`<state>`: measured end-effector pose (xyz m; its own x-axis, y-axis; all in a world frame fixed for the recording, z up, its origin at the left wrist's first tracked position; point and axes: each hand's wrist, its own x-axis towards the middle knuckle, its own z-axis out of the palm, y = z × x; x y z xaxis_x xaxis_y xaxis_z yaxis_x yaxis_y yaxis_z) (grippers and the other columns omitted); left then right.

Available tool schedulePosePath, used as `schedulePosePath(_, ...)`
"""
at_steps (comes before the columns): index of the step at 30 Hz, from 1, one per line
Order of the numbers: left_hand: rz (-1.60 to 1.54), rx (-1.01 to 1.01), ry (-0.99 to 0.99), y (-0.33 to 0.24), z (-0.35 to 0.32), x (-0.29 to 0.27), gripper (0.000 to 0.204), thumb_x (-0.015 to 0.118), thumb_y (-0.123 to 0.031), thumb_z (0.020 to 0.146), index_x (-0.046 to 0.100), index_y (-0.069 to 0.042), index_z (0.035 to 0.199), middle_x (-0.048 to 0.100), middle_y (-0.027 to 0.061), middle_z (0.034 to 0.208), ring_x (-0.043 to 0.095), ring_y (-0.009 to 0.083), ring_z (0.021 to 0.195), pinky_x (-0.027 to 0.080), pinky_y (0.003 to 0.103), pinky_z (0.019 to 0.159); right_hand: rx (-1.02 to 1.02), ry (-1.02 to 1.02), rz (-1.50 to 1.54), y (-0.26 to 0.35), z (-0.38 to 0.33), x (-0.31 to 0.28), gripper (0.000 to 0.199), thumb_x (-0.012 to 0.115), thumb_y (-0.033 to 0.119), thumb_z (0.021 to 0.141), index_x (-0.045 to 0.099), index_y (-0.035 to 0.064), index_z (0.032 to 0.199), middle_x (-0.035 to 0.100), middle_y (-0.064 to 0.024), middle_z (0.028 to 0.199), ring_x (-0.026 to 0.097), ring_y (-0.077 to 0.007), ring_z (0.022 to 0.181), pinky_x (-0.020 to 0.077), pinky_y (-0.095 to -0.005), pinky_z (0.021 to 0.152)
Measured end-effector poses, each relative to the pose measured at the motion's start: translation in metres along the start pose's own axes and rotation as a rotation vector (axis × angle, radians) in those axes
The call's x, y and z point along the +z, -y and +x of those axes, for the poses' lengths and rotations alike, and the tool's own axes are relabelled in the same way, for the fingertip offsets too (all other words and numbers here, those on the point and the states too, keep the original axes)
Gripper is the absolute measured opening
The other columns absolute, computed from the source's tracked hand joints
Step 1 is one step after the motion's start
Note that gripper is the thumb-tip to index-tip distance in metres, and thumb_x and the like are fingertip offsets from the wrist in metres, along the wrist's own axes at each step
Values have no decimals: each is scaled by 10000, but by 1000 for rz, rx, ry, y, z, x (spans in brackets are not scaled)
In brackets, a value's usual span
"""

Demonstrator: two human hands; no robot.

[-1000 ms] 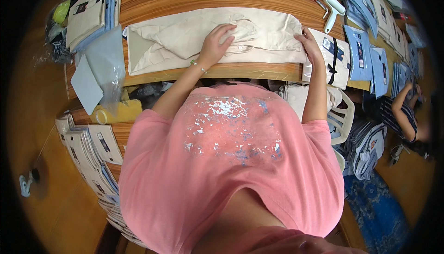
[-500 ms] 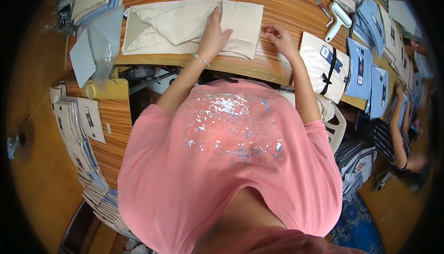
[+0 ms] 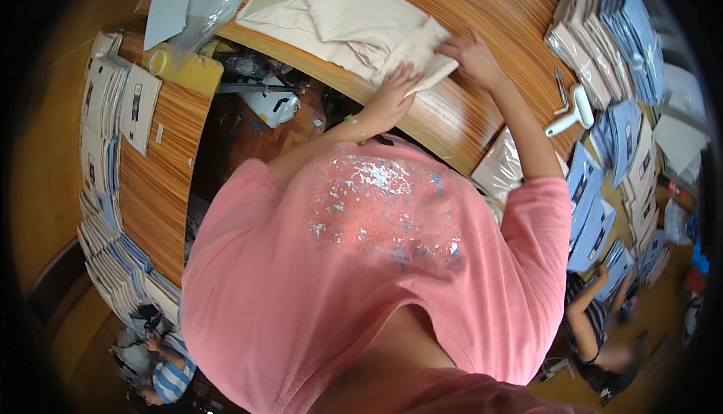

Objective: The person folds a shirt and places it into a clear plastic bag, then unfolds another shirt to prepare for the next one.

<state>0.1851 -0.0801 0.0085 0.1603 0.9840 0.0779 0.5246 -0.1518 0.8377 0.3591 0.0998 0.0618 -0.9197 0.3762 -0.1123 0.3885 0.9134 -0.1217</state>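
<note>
A cream folded garment (image 3: 346, 18) lies on the wood-patterned table, with a loose flap creased across its top; what kind of garment it is cannot be made out. My left hand (image 3: 392, 101) rests on its near right part, fingers stretched out and slightly apart over the cloth. At the garment's right end is my right hand (image 3: 478, 60), its fingers bent and pinched at the edge of the cloth. The tips of those fingers are partly hidden.
Right of the garment are a white-handled lint roller (image 3: 572, 111), thread snips (image 3: 561, 90) and a bagged cream garment (image 3: 501, 165). Stacks of packed garments (image 3: 591, 45) stand beyond. Plastic bags (image 3: 218, 7) lie at left. Two people work nearby.
My view has turned, so the table appears tilted. My left hand has moved from the garment's middle to its near right part; my right hand has come from beside it onto its right end.
</note>
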Motion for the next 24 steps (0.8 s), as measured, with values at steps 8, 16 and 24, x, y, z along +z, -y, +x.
schedulePosePath(8, -1080, -605, 327, -3, -18, -126, 467, 406, -293, 961, 364, -2, 1324, 493, 114, 1271, 505, 203, 1155, 452, 373, 936, 72, 218, 836, 35, 24, -72, 288, 535, 104, 765, 610, 21, 1030, 657, -107, 850, 607, -242, 799, 468, -326, 742)
schedulePosePath(16, -566, -488, -95, 84, 68, -154, 595, 454, -393, 930, 314, -14, 1367, 486, 147, 1268, 480, 224, 1156, 426, 329, 926, 693, -16, 893, -28, 78, -4, 365, 630, 280, 827, 526, -4, 1032, 600, -62, 722, 564, -124, 571, 457, -272, 506)
schedulePosePath(24, -591, -452, -312, 123, 74, -131, 203, 570, -75, 839, 555, 20, 1018, 628, 84, 891, 603, 129, 770, 495, 254, 642, 932, -57, 1403, -25, 66, 18, 168, 654, 248, 813, 584, 101, 772, 574, 24, 693, 510, -54, 586, 399, -211, 516)
